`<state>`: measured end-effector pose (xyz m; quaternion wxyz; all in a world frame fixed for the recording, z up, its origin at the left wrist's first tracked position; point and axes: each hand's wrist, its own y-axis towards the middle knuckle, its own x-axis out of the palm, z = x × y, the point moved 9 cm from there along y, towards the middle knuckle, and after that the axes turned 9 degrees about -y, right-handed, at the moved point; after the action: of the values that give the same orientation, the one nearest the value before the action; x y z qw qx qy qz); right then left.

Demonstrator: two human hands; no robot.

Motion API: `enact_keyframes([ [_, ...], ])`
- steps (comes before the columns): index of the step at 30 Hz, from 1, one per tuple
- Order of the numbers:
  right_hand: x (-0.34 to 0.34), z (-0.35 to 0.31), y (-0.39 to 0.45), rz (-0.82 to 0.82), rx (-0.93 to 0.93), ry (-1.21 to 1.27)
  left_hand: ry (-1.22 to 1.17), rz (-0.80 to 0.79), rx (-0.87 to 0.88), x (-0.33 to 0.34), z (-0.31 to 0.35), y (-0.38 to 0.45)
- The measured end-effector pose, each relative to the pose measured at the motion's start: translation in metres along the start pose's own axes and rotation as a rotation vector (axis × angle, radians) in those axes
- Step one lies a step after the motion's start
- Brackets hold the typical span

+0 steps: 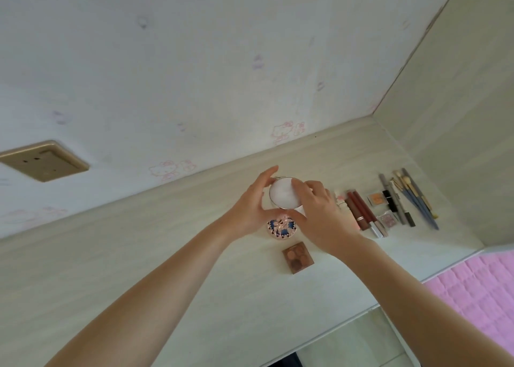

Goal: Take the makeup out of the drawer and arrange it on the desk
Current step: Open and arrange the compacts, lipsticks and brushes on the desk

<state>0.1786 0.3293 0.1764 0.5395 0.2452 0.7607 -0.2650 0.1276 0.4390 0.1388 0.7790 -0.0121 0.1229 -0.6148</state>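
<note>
Both my hands hold a round white compact [283, 193] near the back of the pale desk [172, 255]. My left hand [250, 202] curls round its left side, and my right hand [319, 216] grips its right side with fingers over the lid. Just in front lies a round pink compact with a blue pattern [281, 229], partly hidden by my hands. A small brown square palette [298, 257] lies nearer to me. To the right lie red lip gloss tubes [361, 209], small square pots [375, 198] and several brushes [417, 200] in a row.
The wall with pink cartoon prints rises behind the desk, with a gold socket plate [44, 161] at left. A side panel [459, 116] closes the desk at right. A pink quilt [478, 291] lies beyond the desk's right front edge.
</note>
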Motion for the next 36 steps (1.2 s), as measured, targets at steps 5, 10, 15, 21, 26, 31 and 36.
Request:
enact_keyframes([
  [5, 0.001, -0.050, -0.002, -0.102, 0.015, 0.371, -0.485, 0.162, -0.163, -0.055, -0.008, -0.052],
  [10, 0.016, -0.107, -0.006, -0.175, 0.025, 0.585, -0.867, 0.329, -0.161, -0.096, -0.019, -0.103],
  [15, 0.033, -0.158, -0.017, -0.185, -0.074, 0.548, -1.087, 0.446, -0.220, -0.114, -0.039, -0.152],
  [21, 0.059, -0.194, -0.028, -0.255, -0.187, 0.564, -1.089, 0.532, -0.273, -0.121, -0.057, -0.196],
  [26, 0.079, -0.210, -0.028, -0.352, -0.300, 0.608, -1.131, 0.477, -0.270, -0.114, -0.077, -0.209],
  [31, 0.110, -0.209, -0.023, -0.477, -0.330, 0.711, -1.045, 0.394, -0.234, -0.112, -0.107, -0.207],
  [36, 0.128, -0.209, -0.010, -0.407, -0.456, 0.692, -0.929, 0.408, -0.141, -0.124, -0.133, -0.199],
])
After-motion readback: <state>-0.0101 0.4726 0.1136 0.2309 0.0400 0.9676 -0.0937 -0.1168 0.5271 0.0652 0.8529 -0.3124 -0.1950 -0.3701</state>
